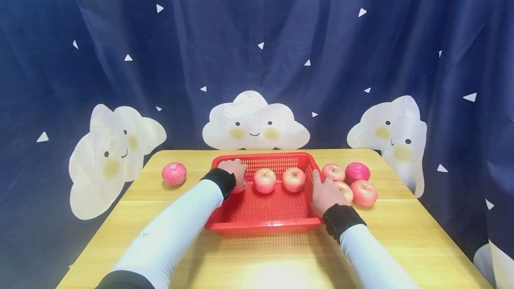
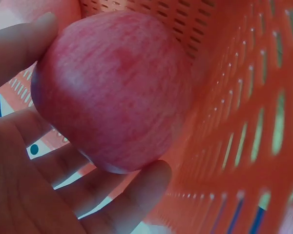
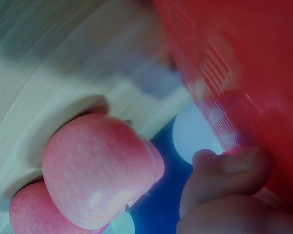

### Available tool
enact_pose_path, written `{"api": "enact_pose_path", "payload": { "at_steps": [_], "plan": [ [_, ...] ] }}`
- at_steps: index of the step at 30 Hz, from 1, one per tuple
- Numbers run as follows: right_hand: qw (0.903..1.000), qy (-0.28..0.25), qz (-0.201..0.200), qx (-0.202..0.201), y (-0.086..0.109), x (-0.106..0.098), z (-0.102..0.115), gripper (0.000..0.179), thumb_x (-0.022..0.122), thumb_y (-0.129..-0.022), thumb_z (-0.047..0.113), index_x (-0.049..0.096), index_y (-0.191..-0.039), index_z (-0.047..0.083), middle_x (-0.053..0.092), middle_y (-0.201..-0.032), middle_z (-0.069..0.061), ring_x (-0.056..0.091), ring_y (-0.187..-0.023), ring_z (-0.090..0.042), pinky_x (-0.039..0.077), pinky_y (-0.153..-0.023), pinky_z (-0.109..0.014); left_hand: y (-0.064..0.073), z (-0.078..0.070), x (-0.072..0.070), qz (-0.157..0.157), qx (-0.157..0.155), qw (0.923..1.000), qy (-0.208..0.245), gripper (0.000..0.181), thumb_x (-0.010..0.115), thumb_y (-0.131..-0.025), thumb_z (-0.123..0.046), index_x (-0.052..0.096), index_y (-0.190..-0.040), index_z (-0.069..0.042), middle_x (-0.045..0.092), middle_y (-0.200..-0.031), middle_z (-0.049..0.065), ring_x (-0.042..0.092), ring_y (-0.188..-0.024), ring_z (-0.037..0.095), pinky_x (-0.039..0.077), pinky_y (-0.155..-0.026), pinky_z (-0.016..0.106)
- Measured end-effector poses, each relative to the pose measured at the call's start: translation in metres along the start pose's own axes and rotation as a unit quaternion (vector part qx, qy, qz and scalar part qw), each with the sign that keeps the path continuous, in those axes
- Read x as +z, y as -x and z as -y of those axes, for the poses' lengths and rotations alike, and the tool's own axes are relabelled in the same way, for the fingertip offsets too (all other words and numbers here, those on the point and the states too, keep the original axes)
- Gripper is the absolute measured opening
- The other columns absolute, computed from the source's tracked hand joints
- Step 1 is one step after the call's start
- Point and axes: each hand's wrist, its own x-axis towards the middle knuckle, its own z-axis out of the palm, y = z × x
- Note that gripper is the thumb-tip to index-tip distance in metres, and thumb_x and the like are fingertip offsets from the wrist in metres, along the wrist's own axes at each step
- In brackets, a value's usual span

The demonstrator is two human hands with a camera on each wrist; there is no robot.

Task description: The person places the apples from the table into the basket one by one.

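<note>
A red plastic basket (image 1: 269, 224) with slotted walls sits on the table. Inside its back left corner, my left hand (image 1: 236, 168) holds a dark pink apple (image 2: 112, 92), thumb on one side and fingers curved under the other. Two paler apples, one nearer the left (image 1: 264, 180) and one nearer the right (image 1: 294, 179), lie beside it in the basket. At the basket's right side my right hand (image 1: 327, 195) grips the rim, its fingertips (image 3: 234, 170) against the red wall.
Just outside the basket's right wall, several apples are grouped, including a deep pink one (image 1: 358, 171) and a paler one (image 1: 364, 193). One apple (image 1: 174, 174) stands alone at the left of the wooden table (image 1: 160, 217). A dark blue curtain (image 1: 180, 57) hangs behind.
</note>
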Motion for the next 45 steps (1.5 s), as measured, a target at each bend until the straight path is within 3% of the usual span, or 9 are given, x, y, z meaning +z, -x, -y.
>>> {"api": "enact_pose_path", "payload": {
  "at_steps": [11, 15, 21, 25, 28, 36, 40, 45],
  "plan": [
    [1.0, -0.004, -0.004, -0.002, -0.004, 0.002, 0.001, 0.078, 0.065, -0.092, 0.012, 0.026, -0.158, 0.0, 0.049, -0.128, -0.04, 0.06, -0.108, -0.051, 0.054, -0.082, -0.064, 0.008, -0.001, 0.001, -0.021, 0.003, 0.9992, -0.035, 0.07, 0.089, -0.076, -0.031, 0.061, -0.14, -0.021, 0.058, -0.125, 0.009, 0.056, -0.111, 0.031, 0.049, -0.101, 0.053],
    [1.0, -0.004, -0.004, -0.005, -0.002, 0.002, 0.002, 0.076, 0.063, -0.092, 0.01, 0.026, -0.157, 0.0, 0.049, -0.126, -0.04, 0.062, -0.105, -0.05, 0.055, -0.079, -0.063, 0.012, -0.003, 0.001, -0.033, 0.008, 0.9985, -0.044, 0.067, 0.089, -0.077, -0.028, 0.062, -0.138, -0.019, 0.058, -0.127, 0.012, 0.055, -0.113, 0.032, 0.049, -0.101, 0.053],
    [1.0, -0.004, -0.002, -0.007, 0.001, 0.001, 0.002, 0.074, 0.061, -0.093, 0.009, 0.026, -0.157, 0.0, 0.049, -0.127, -0.04, 0.062, -0.104, -0.049, 0.055, -0.077, -0.063, 0.007, -0.002, 0.01, -0.047, 0.014, 0.9967, -0.064, 0.068, 0.089, -0.076, -0.026, 0.062, -0.137, -0.017, 0.055, -0.131, 0.014, 0.052, -0.119, 0.034, 0.05, -0.098, 0.053],
    [1.0, -0.006, 0.002, -0.004, 0.001, 0.0, 0.002, 0.076, 0.063, -0.092, 0.009, 0.025, -0.158, 0.0, 0.048, -0.127, -0.04, 0.062, -0.104, -0.049, 0.055, -0.078, -0.063, 0.007, -0.003, 0.011, -0.062, 0.02, 0.9947, -0.079, 0.065, 0.089, -0.075, -0.026, 0.065, -0.133, -0.015, 0.055, -0.125, 0.016, 0.052, -0.117, 0.035, 0.053, -0.093, 0.052],
    [1.0, -0.009, 0.003, -0.002, 0.001, 0.001, 0.002, 0.077, 0.064, -0.091, 0.009, 0.025, -0.158, 0.0, 0.048, -0.128, -0.04, 0.062, -0.105, -0.049, 0.055, -0.079, -0.064, 0.007, -0.004, 0.012, -0.069, 0.019, 0.9943, -0.079, 0.064, 0.091, -0.073, -0.026, 0.066, -0.13, -0.013, 0.056, -0.121, 0.017, 0.053, -0.114, 0.035, 0.054, -0.09, 0.053],
    [0.9998, -0.018, 0.011, 0.003, -0.002, 0.003, 0.001, 0.079, 0.066, -0.091, 0.011, 0.024, -0.158, 0.001, 0.047, -0.131, -0.04, 0.06, -0.11, -0.051, 0.054, -0.083, -0.065, -0.008, 0.005, 0.025, -0.055, 0.004, 0.9978, -0.037, 0.077, 0.094, -0.067, -0.031, 0.062, -0.137, -0.021, 0.056, -0.133, 0.012, 0.051, -0.117, 0.034, 0.048, -0.099, 0.055],
    [0.9997, -0.021, 0.014, 0.004, -0.005, 0.004, -0.001, 0.08, 0.067, -0.091, 0.012, 0.024, -0.158, 0.001, 0.047, -0.131, -0.039, 0.06, -0.109, -0.051, 0.054, -0.084, -0.064, -0.006, 0.004, 0.019, -0.05, 0.008, 0.9984, -0.026, 0.077, 0.094, -0.068, -0.031, 0.062, -0.137, -0.021, 0.056, -0.129, 0.011, 0.052, -0.115, 0.034, 0.048, -0.1, 0.055],
    [0.9998, -0.015, 0.007, -0.006, -0.005, 0.003, -0.003, 0.077, 0.065, -0.092, 0.012, 0.026, -0.157, 0.0, 0.047, -0.13, -0.04, 0.062, -0.104, -0.049, 0.055, -0.081, -0.063, 0.004, -0.002, 0.004, -0.036, -0.004, 0.999, -0.026, 0.073, 0.086, -0.079, -0.035, 0.056, -0.145, -0.021, 0.053, -0.137, 0.012, 0.049, -0.124, 0.036, 0.042, -0.107, 0.056]
  ]
}}
